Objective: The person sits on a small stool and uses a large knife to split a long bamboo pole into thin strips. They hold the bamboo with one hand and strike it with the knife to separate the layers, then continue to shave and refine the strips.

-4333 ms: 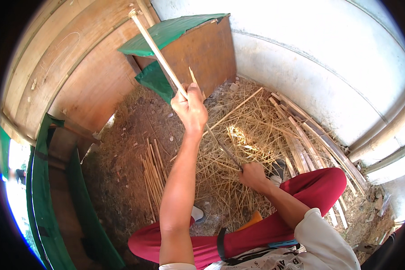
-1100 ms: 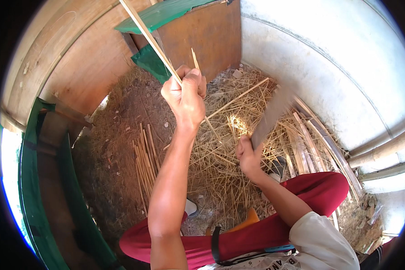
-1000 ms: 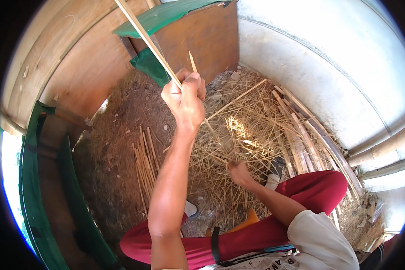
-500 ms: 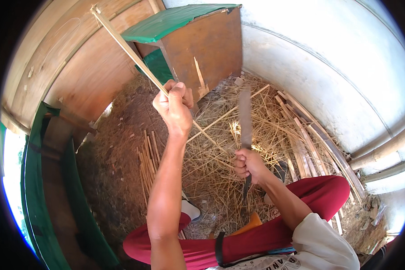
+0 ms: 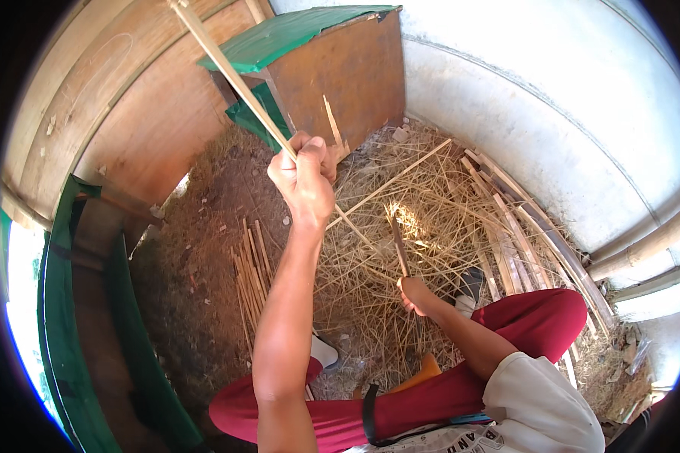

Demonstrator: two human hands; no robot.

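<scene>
A long pale bamboo strip (image 5: pixel 234 79) runs slantwise from the upper left through my left hand (image 5: pixel 307 177), whose fingers are wrapped round it. Its lower part continues below the fist toward the straw heap. My right hand (image 5: pixel 415 296) is closed round the handle of a machete (image 5: pixel 399 241), held low in front of my right knee. The blade shows nearly edge-on, its tip pointing away over the straw. It is apart from my left fist; whether it touches the strip's lower end I cannot tell.
Thin bamboo shavings (image 5: pixel 431 196) cover the ground ahead. Split strips (image 5: pixel 251 257) lie left of centre, and longer slats (image 5: pixel 533 241) lie along the white wall (image 5: pixel 536 75). A brown wooden box (image 5: pixel 340 75) with a green cover stands behind. My legs (image 5: pixel 438 385) are bent close in front.
My right hand has moved down a little, and the machete has swung lower, its blade turning from broadside to nearly edge-on. My left hand has shifted slightly right with the strip.
</scene>
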